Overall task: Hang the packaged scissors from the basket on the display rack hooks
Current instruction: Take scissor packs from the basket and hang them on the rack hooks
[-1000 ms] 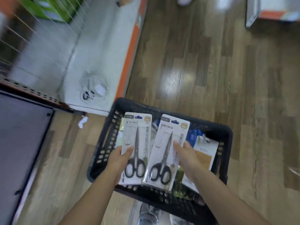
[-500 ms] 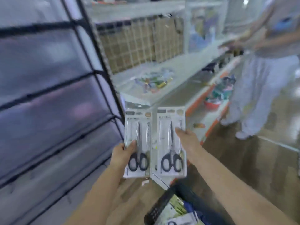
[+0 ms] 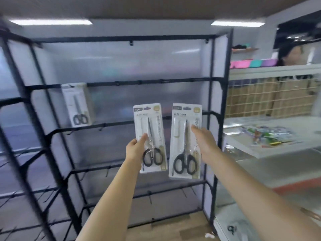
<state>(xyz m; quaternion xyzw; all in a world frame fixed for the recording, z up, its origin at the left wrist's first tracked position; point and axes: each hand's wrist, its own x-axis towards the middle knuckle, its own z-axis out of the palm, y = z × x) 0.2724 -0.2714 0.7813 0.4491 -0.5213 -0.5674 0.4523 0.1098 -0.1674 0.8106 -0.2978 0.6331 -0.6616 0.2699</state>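
Since the earlier frame, both packs had risen from over the basket to face the display rack (image 3: 121, 80). The left hand (image 3: 134, 149) pinched one scissors pack (image 3: 150, 138); the right hand (image 3: 205, 145) gripped another (image 3: 185, 141). Carrying was done; next, each flat, glossy card's top slot needed threading onto a thin black hook (image 3: 107, 171).

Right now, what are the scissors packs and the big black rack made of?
Right pack: seemingly glossy printed card under clear plastic. The scissors look like shiny metal blades with black, probably plastic, handles. Rack: thin black bars, likely painted metal, with hazy plastic-looking panels behind.
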